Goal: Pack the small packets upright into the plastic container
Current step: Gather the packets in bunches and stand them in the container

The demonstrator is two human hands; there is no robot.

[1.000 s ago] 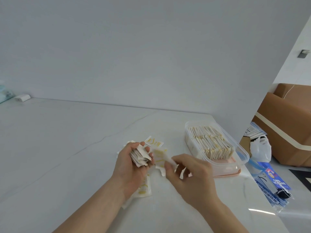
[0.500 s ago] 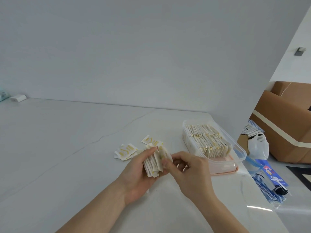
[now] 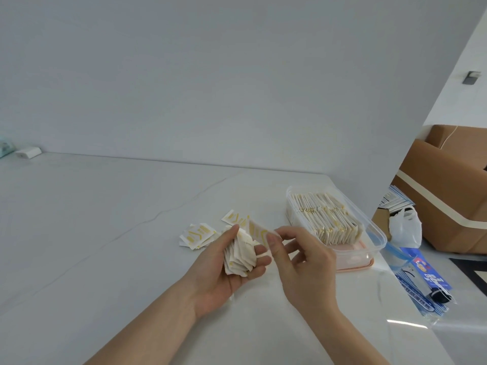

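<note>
Risen slightly, left hand [image 3: 224, 270] grips stack [image 3: 241, 255]; right hand [image 3: 303, 262] pinches half-hidden packet [image 3: 259, 234].

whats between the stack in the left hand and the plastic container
In the head view, the right hand, pinching one packet, sits between the stack in the left hand and the plastic container.

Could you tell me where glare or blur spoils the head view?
Head view: soft, even light; a bright glare streak on the table at lower right; wide-angle bending at the edges; the packet pinched by the right hand looks slightly smeared; the plastic container stays legible.
</note>
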